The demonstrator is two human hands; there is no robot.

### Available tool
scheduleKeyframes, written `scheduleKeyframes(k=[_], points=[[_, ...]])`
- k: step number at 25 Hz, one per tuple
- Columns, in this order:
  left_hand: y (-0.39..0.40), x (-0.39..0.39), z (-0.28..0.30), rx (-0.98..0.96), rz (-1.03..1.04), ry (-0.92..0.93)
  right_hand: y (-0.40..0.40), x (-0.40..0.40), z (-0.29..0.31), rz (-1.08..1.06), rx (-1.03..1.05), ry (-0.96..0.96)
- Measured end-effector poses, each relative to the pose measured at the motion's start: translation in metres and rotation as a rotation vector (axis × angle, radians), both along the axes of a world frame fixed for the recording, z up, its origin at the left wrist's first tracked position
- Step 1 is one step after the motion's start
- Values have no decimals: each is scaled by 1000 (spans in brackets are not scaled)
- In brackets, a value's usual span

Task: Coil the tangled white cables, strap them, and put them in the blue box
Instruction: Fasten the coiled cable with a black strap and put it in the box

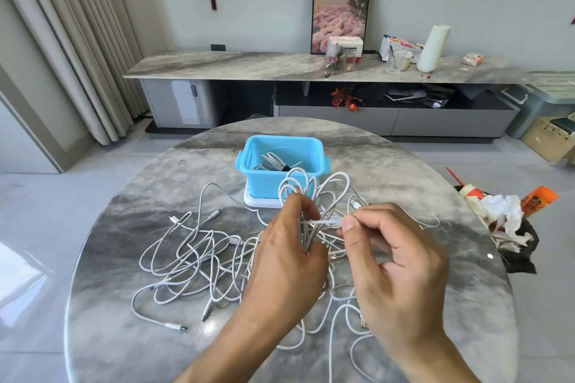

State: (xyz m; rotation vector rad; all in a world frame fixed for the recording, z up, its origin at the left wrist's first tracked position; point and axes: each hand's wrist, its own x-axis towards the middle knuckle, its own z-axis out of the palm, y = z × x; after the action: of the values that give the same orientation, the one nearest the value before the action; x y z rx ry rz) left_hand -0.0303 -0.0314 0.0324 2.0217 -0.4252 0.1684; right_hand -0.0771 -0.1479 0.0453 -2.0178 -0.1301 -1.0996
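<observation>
My left hand [287, 253] grips a bunch of coiled white cable [306, 188] upright, its loops fanning out above my fingers in front of the blue box [258, 171]. My right hand [395, 253] pinches the cable's white end [326, 222] between thumb and forefinger and holds it across the bunch. A tangle of loose white cables [193, 261] lies on the round marble table [124, 336], left of and under my hands. Inside the blue box lies one coiled cable [270, 162] bound with a dark strap.
The blue box stands on a white lid [261, 203] at the table's far middle. Crumpled paper and trash [501, 218] sit beyond the table's right edge. A long marble sideboard [249, 65] runs along the back wall.
</observation>
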Motion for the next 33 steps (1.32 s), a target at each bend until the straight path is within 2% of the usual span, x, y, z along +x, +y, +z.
scheduleKeyframes(k=[2, 4, 6, 10, 13, 15, 17, 21, 23, 26, 33], points=[[2, 1, 0, -3, 27, 61, 1, 0, -2, -8, -26, -23], [3, 3, 3, -37, 36, 145, 0, -1, -1, 30, 93, -10], [6, 4, 7, -127, 29, 272, -3, -4, 4, 114, 287, -3], [7, 7, 17, -457, -42, 581, -3, 1, 13, 280, 674, 55], [5, 8, 17, -672, -51, 649, -9, 12, 14, 462, 1094, 178], [3, 9, 15, -821, -82, 714, -18, 16, 15, 511, 1267, 259], [3, 10, 13, -920, -131, 809, -27, 17, 14, 519, 1277, 339], [6, 7, 17, -854, -298, 923, -35, 15, 20, 548, 1170, 497], [8, 6, 19, -818, -334, 967, -37, 13, 22, 538, 1050, 533], [9, 1, 24, -641, -369, 925, -36, 10, 22, 509, 884, 534], [13, -3, 26, -559, -416, 841, -37, 9, 24, 514, 879, 545]])
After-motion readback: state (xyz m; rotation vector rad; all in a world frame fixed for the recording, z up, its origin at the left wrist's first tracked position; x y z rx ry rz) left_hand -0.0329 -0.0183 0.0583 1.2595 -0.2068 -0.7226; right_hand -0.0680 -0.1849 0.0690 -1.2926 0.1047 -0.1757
